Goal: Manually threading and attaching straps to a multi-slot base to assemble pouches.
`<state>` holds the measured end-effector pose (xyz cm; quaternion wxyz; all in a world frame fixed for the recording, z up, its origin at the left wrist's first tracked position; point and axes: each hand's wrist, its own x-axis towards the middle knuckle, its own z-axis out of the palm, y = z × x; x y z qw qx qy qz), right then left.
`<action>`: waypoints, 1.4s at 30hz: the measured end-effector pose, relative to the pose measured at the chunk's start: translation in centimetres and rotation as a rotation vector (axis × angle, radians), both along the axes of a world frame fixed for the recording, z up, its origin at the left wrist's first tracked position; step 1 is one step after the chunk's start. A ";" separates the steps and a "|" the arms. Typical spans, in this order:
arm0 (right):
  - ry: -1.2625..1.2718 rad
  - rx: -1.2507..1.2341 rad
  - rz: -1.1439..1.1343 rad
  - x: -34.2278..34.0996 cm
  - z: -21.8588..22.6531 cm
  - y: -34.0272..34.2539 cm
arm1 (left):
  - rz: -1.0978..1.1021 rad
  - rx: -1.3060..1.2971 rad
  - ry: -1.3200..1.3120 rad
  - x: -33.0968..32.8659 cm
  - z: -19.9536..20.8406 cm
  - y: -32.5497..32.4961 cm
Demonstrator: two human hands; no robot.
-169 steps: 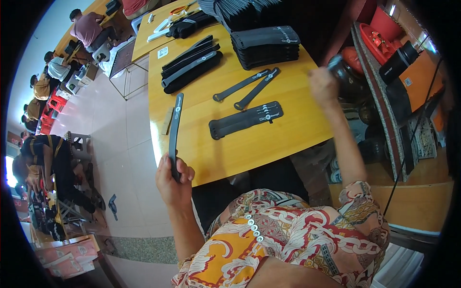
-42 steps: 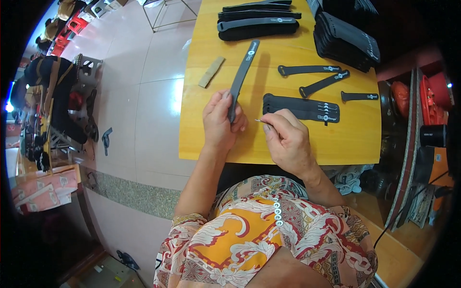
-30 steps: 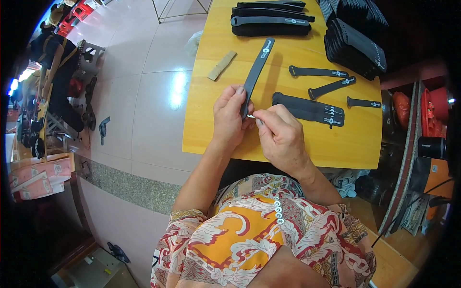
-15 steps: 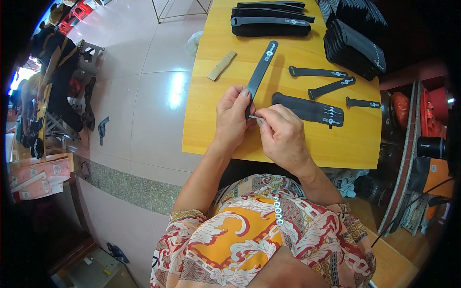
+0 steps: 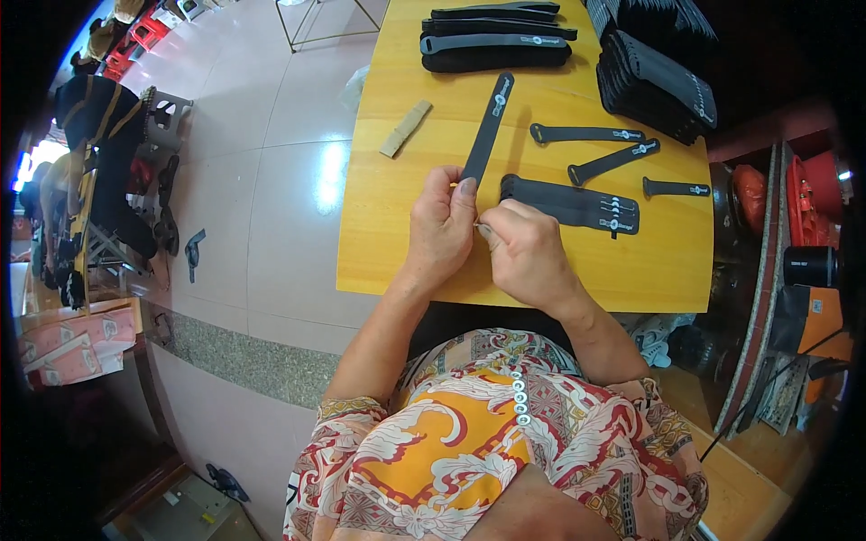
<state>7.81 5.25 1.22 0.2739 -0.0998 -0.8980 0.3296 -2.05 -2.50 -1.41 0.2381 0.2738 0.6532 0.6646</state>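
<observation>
Head view, looking down on a yellow wooden desk (image 5: 397, 243). Left hand (image 5: 442, 225) closed on the near end of a long black strap (image 5: 487, 131), thumb pressed on top, the strap running away up the desk at a slight tilt. Right hand (image 5: 528, 252) pinched shut just beside the left, fingertips meeting at the strap's near end around something small and pale; too small to tell what it is. Both hands touching each other, resting near the desk's front edge.

Just right of the hands, a wider black flat piece (image 5: 573, 203) with small white marks at its far end, lying untouched. Beyond it, three narrow black strips (image 5: 591, 135) spread loose and apart from one another. At the far edge, a neat stack of long black straps (image 5: 496, 45); at the far right corner, a thick pile of black pieces (image 5: 658, 72). A small tan block (image 5: 406, 128) alone to the left of the held strap.

Judging by the layout: work on this one strap under way at its near end, not finished; loose pieces on the right seemingly not yet handled, the stacks behind possibly done, though impossible to tell for sure.
</observation>
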 end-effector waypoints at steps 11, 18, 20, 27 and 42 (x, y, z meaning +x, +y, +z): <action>-0.003 0.125 -0.066 -0.1 0.1 -0.3 | 0.021 -0.043 0.122 0.0 -0.8 0.1; -0.048 0.361 -0.046 0.2 1.1 -0.6 | 0.021 -0.083 0.189 0.1 -0.3 0.2; -0.037 0.303 -0.041 0.1 0.8 -0.3 | 0.027 -0.060 0.198 0.1 -0.3 0.3; -0.112 -0.219 -0.006 0.2 0.1 0.1 | -0.006 -0.067 0.301 0.2 0.0 0.1; -0.248 -0.092 0.050 0.2 1.3 1.3 | -0.124 0.068 -0.443 -0.7 0.4 -0.1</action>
